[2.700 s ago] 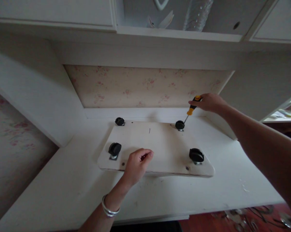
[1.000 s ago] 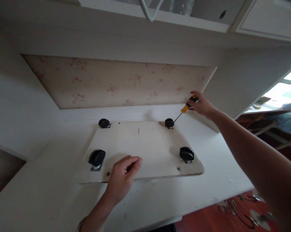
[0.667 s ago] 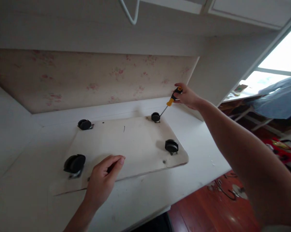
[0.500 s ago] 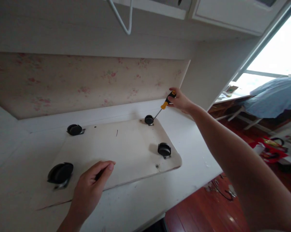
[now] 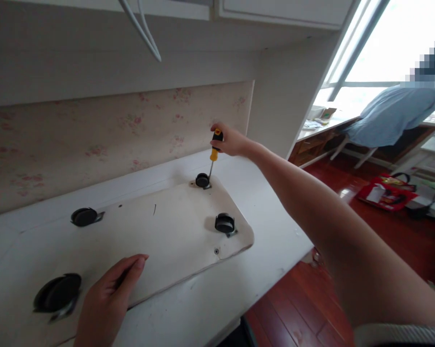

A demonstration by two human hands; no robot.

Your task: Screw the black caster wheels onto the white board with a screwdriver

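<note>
My right hand [image 5: 227,140] is closed around the black and yellow handle of a screwdriver [image 5: 214,154]. The screwdriver stands nearly upright, its tip at the mounting plate of the far right caster [image 5: 202,180]. Four black casters sit near the corners of a white board [image 5: 174,236]: the others are the near right caster [image 5: 224,223], the far left caster [image 5: 84,217] and the near left caster [image 5: 57,293]. Over the board's front edge, my left hand [image 5: 109,296] is closed, thumb against fingertips; whatever it may hold is hidden.
The board lies on a white desktop [image 5: 235,284] below an overhead cabinet [image 5: 282,12]. A white cable [image 5: 141,31] hangs down in front. To the right, a person in a light blue top [image 5: 387,115] leans over by the window, and a red bag [image 5: 387,193] rests on the wooden floor.
The view has swung right, so the desk things sit further left. The screwdriver has gone from slanted to nearly upright at the same caster. My left hand keeps its closed shape.
</note>
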